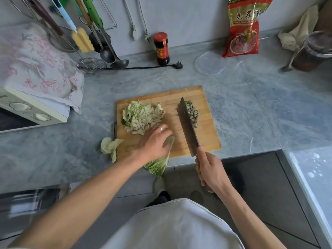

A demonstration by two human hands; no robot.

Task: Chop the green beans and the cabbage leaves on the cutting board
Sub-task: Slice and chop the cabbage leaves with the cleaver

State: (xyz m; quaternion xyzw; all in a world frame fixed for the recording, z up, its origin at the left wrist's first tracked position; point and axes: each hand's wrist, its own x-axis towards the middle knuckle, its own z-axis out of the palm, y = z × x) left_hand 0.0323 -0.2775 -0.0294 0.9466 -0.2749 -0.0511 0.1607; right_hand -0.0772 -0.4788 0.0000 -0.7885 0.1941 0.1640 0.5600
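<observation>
at the bench's near edge, right hand (210, 169) wrapped round the handle of a cleaver (187, 125), blade lying tilted on the cutting board (206, 139) and pointing away. just left of it, left hand (154, 142) pressing down on a whole cabbage leaf (159, 165), fingers (166, 132) spread fairly flat; leafy end drooping over the near edge of the bench. off the board's near left corner, a torn leaf scrap (109, 146) on the bench. farther in, chopped cabbage (142, 116) heaped on the board's left half; chopped green beans (193, 113) piled just right of the blade. by the far edge, a dark sauce jar (161, 49) and a red packet (245, 31).
</observation>
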